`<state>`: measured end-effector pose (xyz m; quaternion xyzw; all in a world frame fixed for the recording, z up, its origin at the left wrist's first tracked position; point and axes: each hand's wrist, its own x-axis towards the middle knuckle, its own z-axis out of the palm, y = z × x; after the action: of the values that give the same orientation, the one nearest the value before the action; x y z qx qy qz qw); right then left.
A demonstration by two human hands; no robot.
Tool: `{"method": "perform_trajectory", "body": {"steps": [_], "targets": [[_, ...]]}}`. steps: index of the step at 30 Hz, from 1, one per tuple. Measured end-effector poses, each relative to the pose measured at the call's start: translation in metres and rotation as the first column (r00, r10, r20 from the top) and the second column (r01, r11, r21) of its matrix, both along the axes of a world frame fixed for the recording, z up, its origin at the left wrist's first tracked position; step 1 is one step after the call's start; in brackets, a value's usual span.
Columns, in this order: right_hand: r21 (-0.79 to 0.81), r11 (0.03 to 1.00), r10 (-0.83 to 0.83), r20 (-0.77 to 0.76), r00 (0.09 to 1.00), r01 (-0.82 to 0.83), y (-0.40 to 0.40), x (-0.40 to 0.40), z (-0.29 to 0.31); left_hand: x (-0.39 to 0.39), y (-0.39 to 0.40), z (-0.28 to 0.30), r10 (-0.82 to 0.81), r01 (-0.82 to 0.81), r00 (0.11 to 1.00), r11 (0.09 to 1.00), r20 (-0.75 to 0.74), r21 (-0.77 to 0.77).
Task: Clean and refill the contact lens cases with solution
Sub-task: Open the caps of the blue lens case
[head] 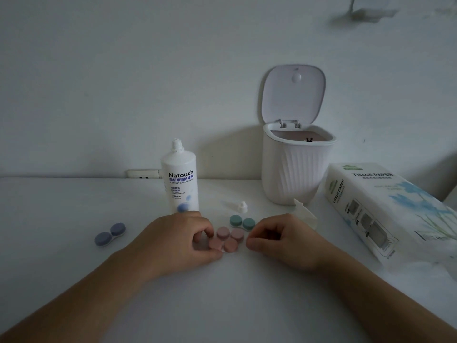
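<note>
Item: two pink lens cases (227,240), caps on, lying side by side between the hands at the middle of the table (74,194); each case's long axis runs left-near to right-far. Left hand (173,240): fingers curled, tips touching the nearer pink case at its left cap; whether they pinch it, cannot tell. Right hand (277,240): fingers curled, just beside the cases' right ends, apparently holding nothing. Left hand is the nearer.

Also: green lens case (242,222) just behind the pink ones; blue lens case (110,234) well apart toward the left edge. Solution bottle (180,179), uncapped, printed "Natouch / Contact Lens Solution"; its cap (241,207) lying beside. Small bin (293,167), lid up. Pack marked "TISSUE PAPER" (385,206) toward the right edge
</note>
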<state>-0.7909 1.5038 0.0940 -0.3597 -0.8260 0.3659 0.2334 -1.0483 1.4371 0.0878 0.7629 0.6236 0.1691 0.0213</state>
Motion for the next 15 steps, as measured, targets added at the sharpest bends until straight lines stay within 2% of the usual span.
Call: {"method": "perform_trajectory", "body": {"steps": [8,12,15], "targets": [[-0.044,0.998,-0.038,0.017,0.999,0.038,0.000,0.001,0.003,-0.051,-0.021,0.025,0.254,-0.261,0.958,0.965,-0.135,-0.037],[-0.036,0.998,-0.044,0.025,0.999,0.045,-0.002,0.001,0.003,-0.094,-0.044,0.023,0.481,-0.481,0.875,0.877,-0.058,0.028],[-0.041,0.998,-0.039,0.024,0.999,0.039,-0.003,-0.001,0.003,-0.117,-0.055,0.013,0.604,-0.604,0.797,0.797,-0.021,-0.016]]}}
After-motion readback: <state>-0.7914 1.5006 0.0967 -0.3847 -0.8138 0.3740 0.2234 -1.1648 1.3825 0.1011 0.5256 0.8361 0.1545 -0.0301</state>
